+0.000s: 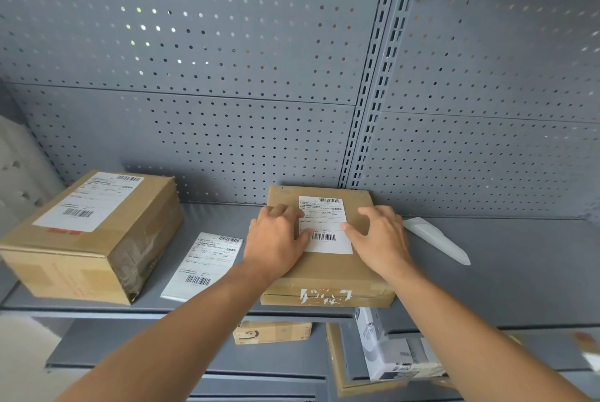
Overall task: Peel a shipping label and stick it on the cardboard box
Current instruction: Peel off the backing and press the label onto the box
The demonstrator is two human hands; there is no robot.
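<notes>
Grey shelf (487, 271): the cardboard box (328, 275) sits mid-shelf at its back edge, shipping label (324, 226) apparently stuck. My left hand (276, 239) and right hand (380, 236), grips flat and open, should smooth outward, pressing label corners.

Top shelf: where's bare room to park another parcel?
Free: shelf right of the backing strip. Narrow strip behind the loose label sheet. Crowded: large box left, flat box centre under both hands.
</notes>
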